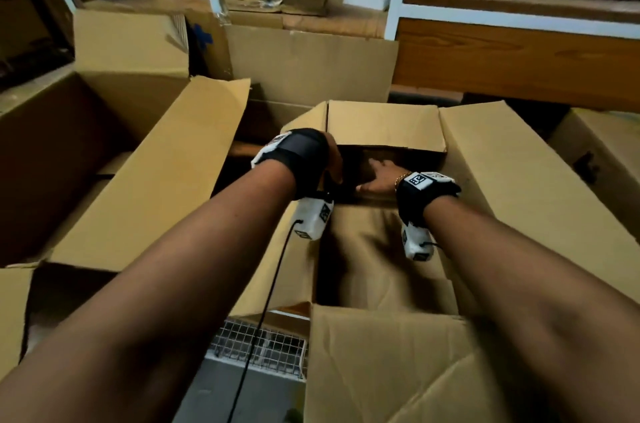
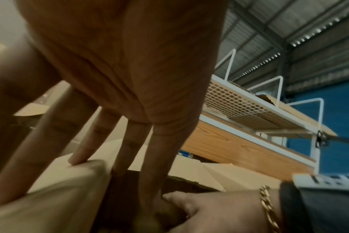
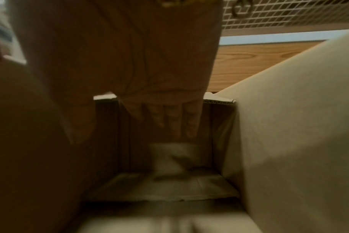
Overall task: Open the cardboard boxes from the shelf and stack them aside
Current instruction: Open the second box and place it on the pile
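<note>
Cardboard box (image 1: pixel 388 249), judged light, stiff yet creasable, is best gripped at flap edges; left hand (image 2: pixel 118 88) presses its left flap (image 2: pixel 50 197) flat-fingered, right hand (image 1: pixel 379 177) reaches in with straight fingers, grasping nothing.

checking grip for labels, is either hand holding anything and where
Left hand presses straight fingers on the box's left flap; right hand reaches into the box, gripping nothing.

Both my arms reach forward, wrists close together.
My left hand (image 1: pixel 333 159) and right hand (image 1: pixel 379 177) have straight, extended fingers.
</note>
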{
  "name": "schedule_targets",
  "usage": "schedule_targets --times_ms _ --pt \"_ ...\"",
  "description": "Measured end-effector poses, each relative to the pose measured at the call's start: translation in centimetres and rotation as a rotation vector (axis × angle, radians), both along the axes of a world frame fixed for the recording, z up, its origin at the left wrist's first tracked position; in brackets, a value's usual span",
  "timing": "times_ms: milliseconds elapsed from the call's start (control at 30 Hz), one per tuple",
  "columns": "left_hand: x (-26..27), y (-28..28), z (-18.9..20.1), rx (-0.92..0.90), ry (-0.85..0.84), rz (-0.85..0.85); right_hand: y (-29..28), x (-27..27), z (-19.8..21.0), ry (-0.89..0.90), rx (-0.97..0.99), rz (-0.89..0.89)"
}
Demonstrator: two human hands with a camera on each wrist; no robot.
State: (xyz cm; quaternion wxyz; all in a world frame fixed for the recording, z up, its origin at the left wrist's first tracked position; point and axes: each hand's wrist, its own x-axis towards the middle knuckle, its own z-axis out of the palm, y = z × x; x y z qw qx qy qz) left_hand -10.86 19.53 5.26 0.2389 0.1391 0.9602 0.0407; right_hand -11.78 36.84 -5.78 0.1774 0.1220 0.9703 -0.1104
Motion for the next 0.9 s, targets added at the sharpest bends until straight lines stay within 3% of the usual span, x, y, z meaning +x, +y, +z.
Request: schedule_targets --times_ms 200,433,533,900 --pt "0.4 1.2 -1.0 -0.073 0.194 -0.074 -0.2 -1.1 -1.4 0.056 -0.019 -0.015" --pt "-0.3 -0.1 -1.3 -0.188 0.137 -0.173 1.9 -2.0 1.9 0.464 0.14 -0.072" --pt "-0.2 -0.8 -1.3 -0.279 0.101 -0.223 3.1 -3.5 3.9 0.56 0.193 -0.045" --pt "0.2 -0.5 -1.1 -0.373 0.178 -0.267 4.5 -8.3 8.4 0.271 0.165 -0.004"
